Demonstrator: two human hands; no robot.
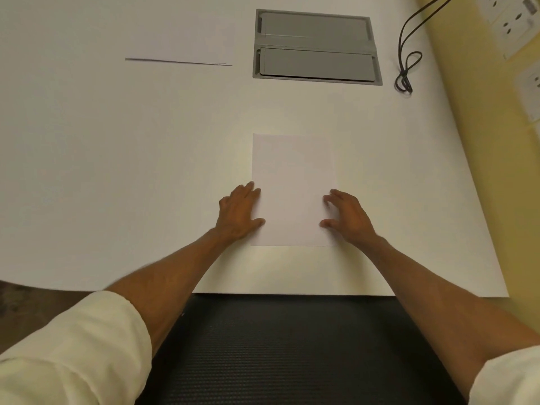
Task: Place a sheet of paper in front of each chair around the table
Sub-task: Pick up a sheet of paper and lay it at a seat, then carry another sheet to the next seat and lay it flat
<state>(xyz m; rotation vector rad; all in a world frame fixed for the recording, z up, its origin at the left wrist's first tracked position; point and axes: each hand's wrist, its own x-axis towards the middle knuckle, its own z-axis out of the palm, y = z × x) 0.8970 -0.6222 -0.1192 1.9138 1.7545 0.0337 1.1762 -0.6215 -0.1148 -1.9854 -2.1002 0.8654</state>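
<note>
A white sheet of paper point(292, 176) lies flat on the white table point(117, 171), upright to me and a short way in from the near edge. My left hand point(238, 213) rests at its left edge with fingers spread, thumb touching the sheet. My right hand point(349, 214) lies on its right edge, fingers apart and pressing the paper down. Neither hand grips anything. Below the table edge is the dark mesh back of a chair point(277, 352). Farther off at the left, a thin stack of paper point(178, 62) lies flat on the table.
A grey cable hatch point(317, 46) with two lids is set into the table beyond the sheet. A black cable point(406, 71) loops onto the table at the far right. A yellow wall with sockets point(511, 27) runs along the right side.
</note>
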